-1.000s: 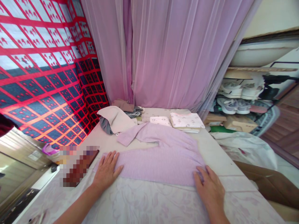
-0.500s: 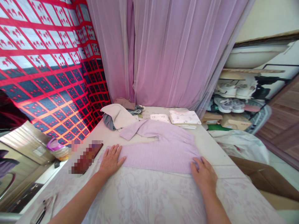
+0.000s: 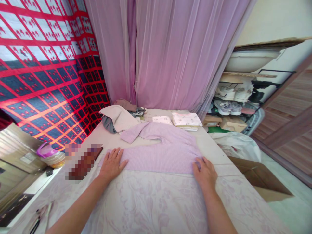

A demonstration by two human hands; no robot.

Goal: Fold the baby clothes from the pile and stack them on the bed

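A lavender ribbed long-sleeved top (image 3: 158,157) lies on the bed, folded over lengthwise, one sleeve bent out across its far side. My left hand (image 3: 111,164) rests flat on its left end, fingers stretched and thumb apart. At the right end, my right hand (image 3: 206,174) touches the cloth with slightly bent, spread fingers. Neither hand grips the fabric. Beyond the top, a heap of beige and grey clothes (image 3: 120,118) sits at the left, and folded white printed cloths (image 3: 186,119) lie at the right.
A pale floral sheet covers the bed (image 3: 151,201). Near its left edge are a blurred-out dark red object (image 3: 84,164) and a thin cable (image 3: 36,224). Pink curtains (image 3: 170,55) hang behind. Right of the bed stand a cardboard box (image 3: 258,172) and a rack with shoes (image 3: 225,107).
The camera view has shifted slightly, so everything appears a little further left. Both hands stay at the ends of the lavender top, which keeps its shape.
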